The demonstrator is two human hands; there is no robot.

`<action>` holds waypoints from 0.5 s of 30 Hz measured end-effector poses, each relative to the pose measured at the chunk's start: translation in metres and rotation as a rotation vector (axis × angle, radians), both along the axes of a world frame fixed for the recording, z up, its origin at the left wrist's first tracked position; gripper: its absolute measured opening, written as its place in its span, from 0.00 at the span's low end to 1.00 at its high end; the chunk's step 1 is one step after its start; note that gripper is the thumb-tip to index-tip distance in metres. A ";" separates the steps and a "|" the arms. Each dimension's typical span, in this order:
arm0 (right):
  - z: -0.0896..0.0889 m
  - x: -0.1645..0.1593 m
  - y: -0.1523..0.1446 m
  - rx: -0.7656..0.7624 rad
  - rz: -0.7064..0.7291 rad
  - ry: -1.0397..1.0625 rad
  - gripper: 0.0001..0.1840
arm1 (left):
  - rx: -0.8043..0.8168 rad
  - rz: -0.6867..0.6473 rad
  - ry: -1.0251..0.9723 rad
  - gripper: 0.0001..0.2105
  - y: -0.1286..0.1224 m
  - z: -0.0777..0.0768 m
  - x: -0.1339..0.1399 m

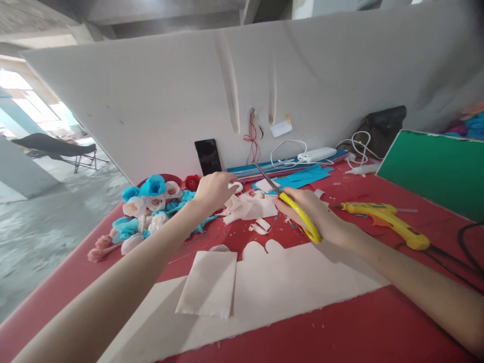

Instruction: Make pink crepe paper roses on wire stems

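My right hand [310,212] is closed round the yellow handles of a pair of scissors [298,214], whose metal blades point up and away to the left. My left hand [215,191] is over the far middle of the table, its fingers bent and mostly hidden behind the back of the hand. Right at its fingertips is a small curved white object [237,187]; whether they grip it I cannot tell. Below the hands lies a long cream sheet [287,282] with rounded petal shapes cut along its far edge. A folded cream piece [207,282] rests on it.
Blue, white and pink paper-like flowers [153,186] are heaped on the left of the red table [283,333]. Pale scraps [257,206] lie mid-table. A yellow glue gun [385,217] with a cord sits right, near a green board [434,171]. A phone [207,156] leans at the back.
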State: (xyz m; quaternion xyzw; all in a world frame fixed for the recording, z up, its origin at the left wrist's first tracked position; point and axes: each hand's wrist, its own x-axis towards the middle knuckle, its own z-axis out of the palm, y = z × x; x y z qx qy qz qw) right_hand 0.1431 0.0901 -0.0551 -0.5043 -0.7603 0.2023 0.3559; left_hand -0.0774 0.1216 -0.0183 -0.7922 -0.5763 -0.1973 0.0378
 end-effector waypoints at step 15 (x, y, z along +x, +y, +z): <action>-0.030 -0.002 0.002 0.073 0.056 -0.389 0.10 | -0.090 -0.263 -0.424 0.17 -0.087 -0.027 -0.012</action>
